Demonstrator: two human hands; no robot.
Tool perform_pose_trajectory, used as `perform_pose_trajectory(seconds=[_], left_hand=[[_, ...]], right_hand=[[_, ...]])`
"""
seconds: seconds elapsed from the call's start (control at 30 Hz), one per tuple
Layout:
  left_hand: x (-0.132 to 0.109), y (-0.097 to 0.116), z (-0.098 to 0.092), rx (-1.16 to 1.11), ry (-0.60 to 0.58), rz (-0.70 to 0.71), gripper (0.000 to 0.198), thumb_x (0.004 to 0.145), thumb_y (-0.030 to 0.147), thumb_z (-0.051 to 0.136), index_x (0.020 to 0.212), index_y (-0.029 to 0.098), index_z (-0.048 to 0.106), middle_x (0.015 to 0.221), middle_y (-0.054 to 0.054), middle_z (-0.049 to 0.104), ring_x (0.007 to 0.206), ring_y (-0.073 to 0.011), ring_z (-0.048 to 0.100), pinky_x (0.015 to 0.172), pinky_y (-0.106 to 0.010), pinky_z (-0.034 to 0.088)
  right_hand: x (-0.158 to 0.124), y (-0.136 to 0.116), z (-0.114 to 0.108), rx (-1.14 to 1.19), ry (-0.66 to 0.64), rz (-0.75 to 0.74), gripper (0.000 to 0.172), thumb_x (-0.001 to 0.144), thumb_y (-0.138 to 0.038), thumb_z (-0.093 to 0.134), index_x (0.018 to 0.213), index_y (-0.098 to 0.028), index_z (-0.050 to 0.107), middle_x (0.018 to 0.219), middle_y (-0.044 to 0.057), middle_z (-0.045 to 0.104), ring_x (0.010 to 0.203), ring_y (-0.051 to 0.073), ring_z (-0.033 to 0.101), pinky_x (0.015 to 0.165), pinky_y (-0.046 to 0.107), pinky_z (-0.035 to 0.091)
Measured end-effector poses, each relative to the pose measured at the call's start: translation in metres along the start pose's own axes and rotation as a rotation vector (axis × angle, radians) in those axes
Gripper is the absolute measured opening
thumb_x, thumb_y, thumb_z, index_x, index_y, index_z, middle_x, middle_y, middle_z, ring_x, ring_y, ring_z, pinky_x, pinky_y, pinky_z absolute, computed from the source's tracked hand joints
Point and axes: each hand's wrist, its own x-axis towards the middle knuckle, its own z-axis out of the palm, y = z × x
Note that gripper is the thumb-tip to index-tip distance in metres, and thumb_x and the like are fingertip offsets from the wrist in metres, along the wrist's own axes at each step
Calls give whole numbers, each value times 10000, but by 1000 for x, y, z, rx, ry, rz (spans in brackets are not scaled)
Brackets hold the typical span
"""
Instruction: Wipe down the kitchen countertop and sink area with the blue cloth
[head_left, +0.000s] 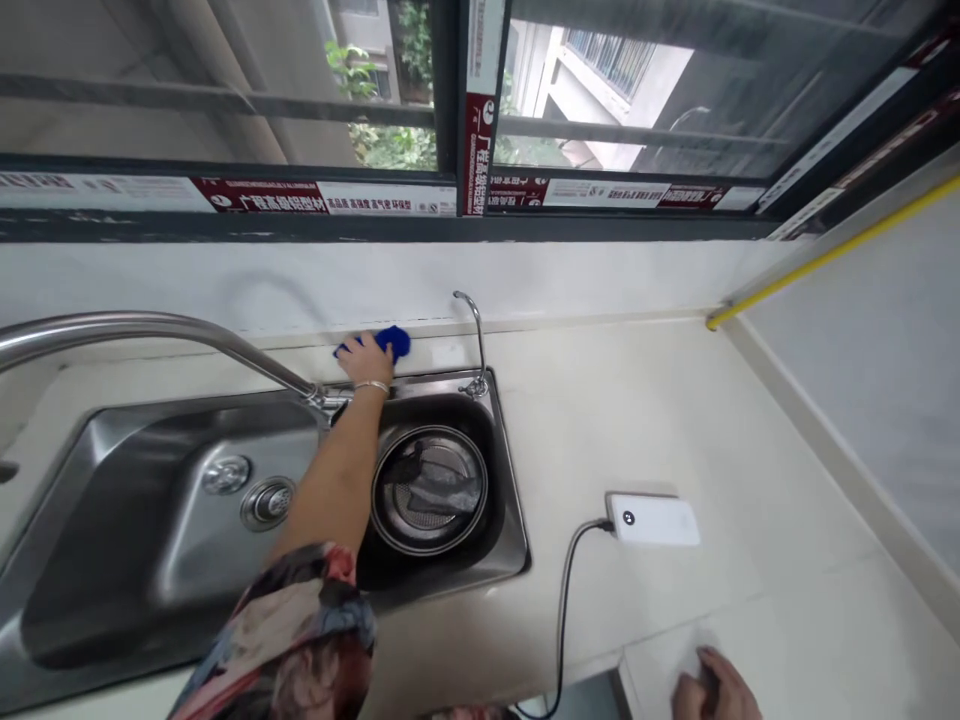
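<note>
My left hand (365, 360) presses a blue cloth (393, 342) onto the narrow strip of countertop behind the sink, its fingers closed over the cloth. A bracelet circles that wrist, and the forearm crosses the divider between the two sink bowls. At the lower right, my right hand (716, 690) rests on the counter near its front edge. Its thumb and a bent finger show a little apart, with nothing seen between them; the rest is cut off by the frame. Beneath the left forearm lies the steel double sink (517, 530).
A round metal strainer (484, 480) with dark mesh pieces (442, 490) sits in the right bowl. A large curved faucet (172, 325) and a thin tap (480, 340) rise behind. A white power bank (656, 520) with a cable (564, 590) lies on the counter (600, 420).
</note>
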Motion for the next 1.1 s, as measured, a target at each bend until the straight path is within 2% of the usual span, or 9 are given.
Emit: perform_pose_trajectory(seconds=[0.07,0.13,0.23,0.33,0.53,0.7,0.93,1.0,1.1], left_hand=[[15,-3,-6,9,-39,-123,498,961,359,566,1350,50,533,1486,-277,384,1333,-466,370,1076,-616,330],[26,-8,-8,29,-72,-166,521,963,321,560,1386,22,498,1501,-302,349,1361,-491,340,1067,-669,300],[29,-15,-5,49,-72,-140,536,988,392,508,1435,96,505,1500,-293,338,1364,-496,340,1030,-674,323],[17,-16,2,46,-46,-45,525,993,448,489,1409,136,556,1471,-278,360,1328,-489,360,1002,-646,350],[-28,14,14,74,-26,151,409,1019,378,484,1306,108,591,1421,-227,406,1248,-400,376,1021,-596,367],[-51,45,17,112,-64,218,363,986,366,507,1283,188,615,1398,-225,432,1226,-420,414,995,-547,387],[-60,90,33,69,-151,462,434,1001,409,430,1332,197,613,1431,-218,434,1239,-422,405,1011,-534,369],[-57,93,35,50,-173,523,462,1000,430,434,1366,204,603,1462,-201,423,1254,-417,401,1034,-530,364],[-51,81,34,27,-201,590,489,994,449,451,1402,215,584,1504,-182,398,1276,-403,397,1067,-524,358]], right_hand=[[0,-5,-2,-21,16,-4,347,849,-370,544,1089,-148,658,1027,162,675,945,317,636,891,494,487],[-1,-9,-4,-33,20,6,346,870,-366,529,1111,-147,646,1071,166,674,1005,318,627,930,501,479],[0,-12,-6,-33,5,-8,332,862,-323,535,1118,-137,635,1082,168,675,1016,311,632,935,497,491],[2,-13,-6,-43,9,-39,340,819,-234,539,1129,-122,626,1076,173,681,1002,313,651,927,496,515],[4,-15,-8,-60,5,-60,397,762,-161,542,1146,-122,632,1079,174,688,999,326,664,918,500,533],[4,-15,-9,-50,-3,-40,401,749,-148,543,1140,-127,630,1089,177,690,1014,334,664,915,510,535],[3,-19,-10,-73,1,-11,362,801,-177,515,1142,-124,624,1108,183,686,1061,322,640,964,504,493],[3,-22,-11,-77,1,-3,348,822,-192,500,1140,-124,623,1128,185,682,1081,316,626,989,503,470],[3,-25,-13,-73,-17,15,333,831,-217,496,1127,-130,620,1127,178,677,1072,305,615,992,489,452]])
